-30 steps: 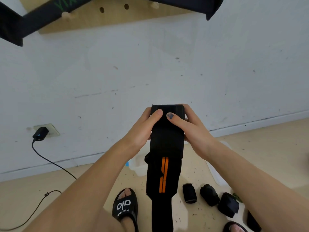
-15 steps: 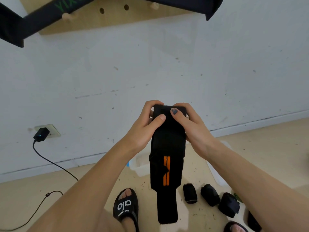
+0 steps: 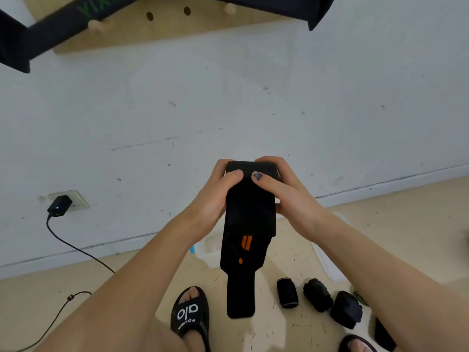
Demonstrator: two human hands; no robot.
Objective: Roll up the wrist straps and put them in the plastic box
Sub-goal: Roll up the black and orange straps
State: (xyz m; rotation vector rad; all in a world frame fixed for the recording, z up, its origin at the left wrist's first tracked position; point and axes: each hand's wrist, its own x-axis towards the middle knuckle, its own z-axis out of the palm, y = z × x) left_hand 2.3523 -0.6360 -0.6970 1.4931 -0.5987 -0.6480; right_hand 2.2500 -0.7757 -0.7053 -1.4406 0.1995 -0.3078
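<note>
Step in hand: rolling one wrist strap (image 3: 250,212) from its top end downward, held in the air in front of the wall.

How to do it well (judgement): keep the roll tight and square, both thumbs pressing the coil flat while the fingers turn it toward the body; keep the edges aligned so the coil does not cone; let the hanging tail feed up evenly and close it on itself at the end.

Left hand (image 3: 215,199): fingers curled round the left side of the rolled top, thumb laid across the front face. Clamped on the strap.

Wrist strap: black, orange bars on the lower part, narrow tail hanging free over the floor, touching nothing below.

Right hand (image 3: 284,191): fingers wrapped over the top right of the roll, thumb on the front face just beside the left thumb. Clamped on the strap.

Plastic box (image 3: 210,250): pale, on the floor by the wall, behind the strap, mostly hidden; contents cannot be told.

Rolled straps (image 3: 318,297): several black bundles on the floor at lower right, outside the box.
</note>
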